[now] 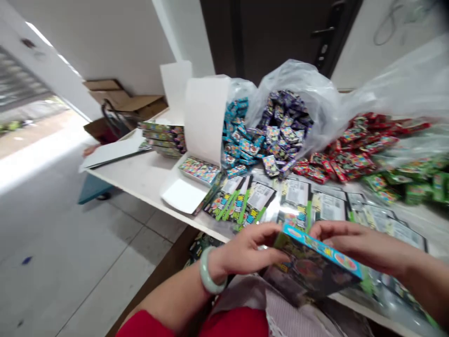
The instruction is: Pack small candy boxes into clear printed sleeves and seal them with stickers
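1. You are holding one blue-edged, green-and-black cardboard box (315,264) above the front of the white bench (140,185); your left grip (245,250) and right grip (361,243) clasp it from either side.
2. The next move calls for keeping both grips firm on it.
3. Beyond the box lie one open white carton (205,117), about four stacked printed boxes (163,138), and four heaps of foil packets (286,131): blue, purple, red, green.
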`<move>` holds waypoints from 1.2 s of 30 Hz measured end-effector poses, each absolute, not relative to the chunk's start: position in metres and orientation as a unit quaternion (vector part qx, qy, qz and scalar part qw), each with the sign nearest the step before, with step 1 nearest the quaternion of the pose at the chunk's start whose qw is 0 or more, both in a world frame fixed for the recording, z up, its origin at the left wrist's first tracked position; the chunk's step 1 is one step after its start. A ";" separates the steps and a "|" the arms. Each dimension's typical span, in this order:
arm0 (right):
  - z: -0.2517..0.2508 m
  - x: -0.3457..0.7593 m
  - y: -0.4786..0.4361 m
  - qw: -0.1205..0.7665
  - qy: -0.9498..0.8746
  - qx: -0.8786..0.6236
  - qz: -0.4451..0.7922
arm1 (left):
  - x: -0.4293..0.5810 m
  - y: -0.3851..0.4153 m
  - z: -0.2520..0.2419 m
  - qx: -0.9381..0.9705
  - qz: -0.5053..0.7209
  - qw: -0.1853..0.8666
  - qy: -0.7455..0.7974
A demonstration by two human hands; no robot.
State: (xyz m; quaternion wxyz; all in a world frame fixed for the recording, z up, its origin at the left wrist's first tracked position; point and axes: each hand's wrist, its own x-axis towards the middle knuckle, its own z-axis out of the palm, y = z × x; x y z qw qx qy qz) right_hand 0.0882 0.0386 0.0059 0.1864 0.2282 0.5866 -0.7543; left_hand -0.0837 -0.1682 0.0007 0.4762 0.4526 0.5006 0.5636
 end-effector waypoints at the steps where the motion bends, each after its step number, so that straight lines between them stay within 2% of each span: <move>1: 0.008 0.090 0.040 0.173 0.620 0.223 -0.732 | -0.100 -0.180 0.017 0.473 0.576 0.413 0.523; 4: 0.004 0.094 0.049 0.107 0.693 0.256 -0.666 | -0.165 -0.212 0.057 0.464 0.622 0.099 0.624; 6: -0.006 0.093 0.052 0.069 0.706 0.291 -0.642 | -0.214 -0.225 0.062 0.470 0.552 -0.105 0.681; 7: -0.012 0.093 0.052 0.055 0.711 0.300 -0.633 | -0.237 -0.227 0.057 0.493 0.489 -0.159 0.702; 9: -0.026 0.090 0.049 0.041 0.726 0.296 -0.620 | -0.277 -0.227 0.036 0.550 0.350 -0.195 0.733; 15: -0.041 0.088 0.035 0.053 0.770 0.217 -0.597 | -0.333 -0.218 -0.045 0.593 0.246 -0.155 0.751; 20: -0.041 0.104 0.054 0.061 0.792 0.238 -0.558 | -0.329 -0.216 -0.055 0.601 0.225 -0.110 0.759; 22: -0.042 0.105 0.070 0.024 0.832 0.258 -0.490 | -0.306 -0.202 -0.051 0.589 0.258 -0.118 0.756; 24: -0.045 0.098 0.087 -0.043 0.882 0.290 -0.369 | -0.267 -0.177 -0.048 0.565 0.313 -0.128 0.752; 26: -0.050 0.085 0.102 -0.077 0.913 0.313 -0.248 | -0.214 -0.147 -0.048 0.599 0.339 -0.052 0.724; 28: -0.055 0.070 0.110 -0.039 0.942 0.287 -0.170 | -0.157 -0.119 -0.050 0.687 0.269 0.068 0.671; 30: -0.059 0.058 0.112 -0.016 0.949 0.282 -0.140 | -0.112 -0.097 -0.053 0.712 0.195 0.126 0.663; 36: -0.061 0.066 0.115 0.021 0.941 0.317 -0.117 | -0.076 -0.076 -0.061 0.721 0.067 0.171 0.668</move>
